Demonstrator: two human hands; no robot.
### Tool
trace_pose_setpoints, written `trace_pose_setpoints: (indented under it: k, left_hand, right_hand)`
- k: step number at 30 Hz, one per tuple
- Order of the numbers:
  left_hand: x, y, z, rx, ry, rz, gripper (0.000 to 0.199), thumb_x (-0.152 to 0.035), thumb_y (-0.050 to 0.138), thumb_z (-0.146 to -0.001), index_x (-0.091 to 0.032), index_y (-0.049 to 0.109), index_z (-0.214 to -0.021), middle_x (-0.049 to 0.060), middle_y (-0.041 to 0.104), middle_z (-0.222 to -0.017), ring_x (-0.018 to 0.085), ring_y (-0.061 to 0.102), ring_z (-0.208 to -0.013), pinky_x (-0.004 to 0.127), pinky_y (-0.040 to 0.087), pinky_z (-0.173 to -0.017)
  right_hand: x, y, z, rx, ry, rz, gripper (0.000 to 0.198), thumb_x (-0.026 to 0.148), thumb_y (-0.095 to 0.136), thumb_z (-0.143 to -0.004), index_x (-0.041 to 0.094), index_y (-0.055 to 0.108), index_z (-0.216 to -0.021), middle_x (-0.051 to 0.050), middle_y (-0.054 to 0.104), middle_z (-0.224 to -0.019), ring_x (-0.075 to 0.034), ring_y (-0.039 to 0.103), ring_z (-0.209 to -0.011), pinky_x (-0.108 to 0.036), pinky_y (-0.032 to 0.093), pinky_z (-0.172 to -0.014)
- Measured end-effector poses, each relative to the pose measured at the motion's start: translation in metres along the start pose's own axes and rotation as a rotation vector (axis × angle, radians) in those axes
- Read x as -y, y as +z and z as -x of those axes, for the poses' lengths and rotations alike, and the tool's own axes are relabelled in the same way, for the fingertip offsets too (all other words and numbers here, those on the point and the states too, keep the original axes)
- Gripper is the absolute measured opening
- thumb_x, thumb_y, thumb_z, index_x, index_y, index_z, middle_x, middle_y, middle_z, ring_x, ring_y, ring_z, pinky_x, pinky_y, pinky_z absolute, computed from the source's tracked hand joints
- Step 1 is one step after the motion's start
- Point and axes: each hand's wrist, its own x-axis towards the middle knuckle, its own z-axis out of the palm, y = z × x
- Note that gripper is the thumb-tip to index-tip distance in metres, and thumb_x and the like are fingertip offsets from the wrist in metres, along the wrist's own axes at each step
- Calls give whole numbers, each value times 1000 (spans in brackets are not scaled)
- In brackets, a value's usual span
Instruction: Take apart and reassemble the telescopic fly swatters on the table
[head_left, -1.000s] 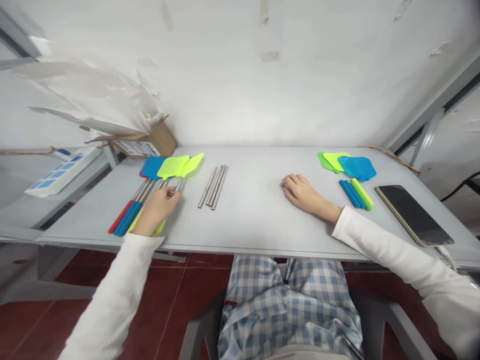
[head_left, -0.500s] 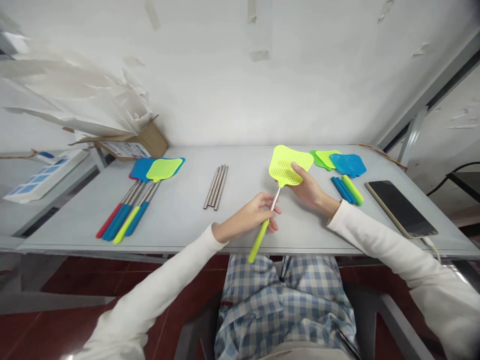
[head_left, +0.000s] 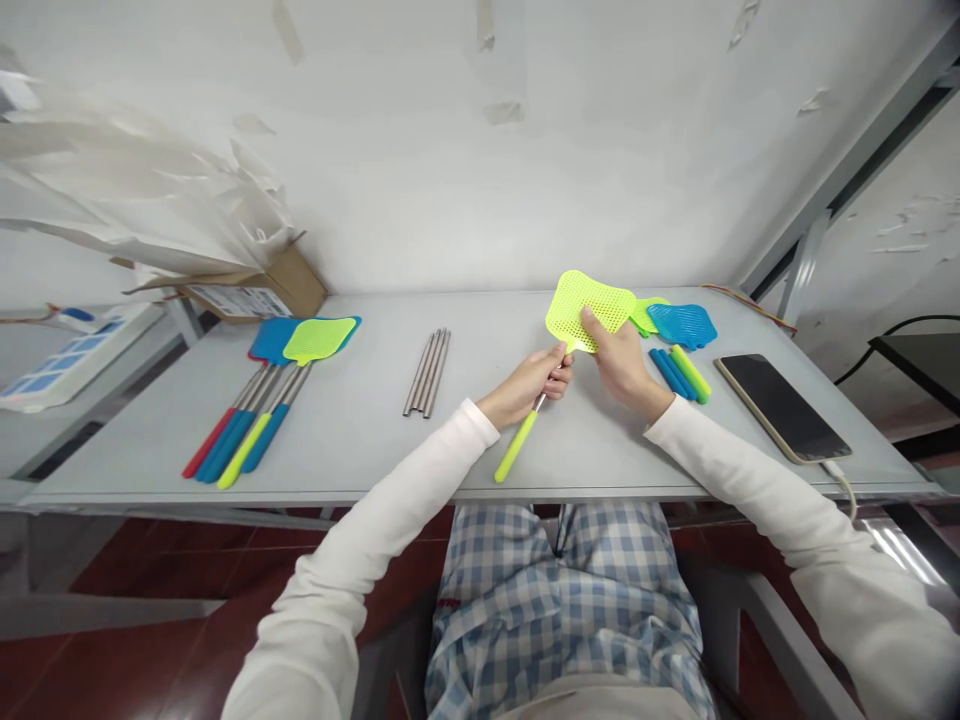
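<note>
Yellow-green perforated plastic swatter (head_left: 579,303), metal shaft: left hand (head_left: 529,384) curled closed round shaft; right hand (head_left: 622,358) clamping head, thumb on top. Slim silver metal tubes (head_left: 428,372) left of swatter.

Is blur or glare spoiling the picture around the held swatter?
Head view, centre: the held swatter shows clear mesh holes, with soft light on the table and no strong glare; head view, far left: the whitish wrapping looks smeared; head view, lower right: bright streaks of glare.
</note>
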Motion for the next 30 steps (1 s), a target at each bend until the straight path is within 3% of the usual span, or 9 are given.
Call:
trace_pose_setpoints:
  k: [6, 10, 16, 23, 25, 27, 28, 29, 30]
  left_hand:
    - [0, 6, 12, 96, -32, 102, 28, -30, 50, -97, -16, 43, -74, -9, 27, -59, 1, 23, -42, 11, 24, -43]
    - [5, 23, 19, 125, -2, 141, 31, -29, 38, -101, -16, 43, -73, -9, 23, -58, 2, 17, -41, 12, 21, -41]
    - [-3, 46, 29, 165, -18, 198, 30, -28, 41, -101, -16, 44, -73, -9, 19, -60, 2, 16, -42, 11, 21, -40]
    - [-9, 53, 22, 157, -85, 337, 31, -23, 36, -102, -15, 43, -72, -9, 16, -59, 1, 16, -39, 9, 20, -37]
    - [-3, 52, 32, 150, -98, 335, 33, -23, 35, -102, -15, 42, -71, -9, 16, -58, 1, 16, -38, 10, 19, -36]
    - [4, 42, 48, 156, -143, 300, 34, -25, 36, -102, -15, 43, -70, -9, 17, -57, 1, 17, -38, 10, 18, -36]
    - [7, 34, 57, 159, -181, 278, 33, -26, 37, -101, -15, 44, -71, -9, 19, -57, 1, 19, -38, 10, 18, -36]
    - [8, 25, 66, 144, -222, 268, 32, -25, 37, -101, -15, 44, -72, -10, 19, -56, 1, 19, -38, 10, 19, -36]
    - [6, 15, 73, 88, -235, 285, 31, -21, 36, -101, -15, 44, -71, -10, 19, -56, 1, 18, -37, 10, 18, -35]
  right_hand:
    - [12, 8, 4, -50, -40, 39, 40, 54, 71, -76, 21, 61, -95, -8, 69, -108, -24, 63, -110, -42, 55, -93]
    - [29, 2, 11, -65, -63, 38, 37, 53, 72, -76, 20, 63, -91, -8, 70, -102, -25, 66, -104, -42, 57, -87]
    - [56, -7, 11, -103, -113, 45, 40, 55, 73, -74, 20, 63, -90, -8, 70, -101, -26, 66, -104, -40, 59, -80]
    - [45, -12, -12, -117, -79, 65, 43, 58, 74, -73, 19, 63, -88, -9, 71, -97, -28, 68, -101, -43, 60, -78]
    - [53, -30, -29, -268, -66, 60, 31, 46, 73, -79, 19, 61, -88, -9, 70, -103, -27, 67, -104, -39, 61, -76]
    - [74, -58, -47, -621, -40, -38, 11, 24, 66, -87, 18, 56, -86, -12, 67, -112, -22, 67, -106, -29, 59, -71]
    - [88, -74, -55, -713, -51, -66, 7, 16, 51, -94, 18, 52, -87, -14, 62, -124, -17, 65, -110, -24, 56, -71]
    - [100, -91, -60, -750, -93, -77, 15, 15, 39, -99, 19, 50, -90, -14, 56, -133, -12, 62, -114, -19, 54, -74]
    - [111, -106, -63, -760, -149, -77, 14, 17, 38, -99, 20, 50, -93, -12, 54, -136, -10, 62, -113, -18, 52, -74]
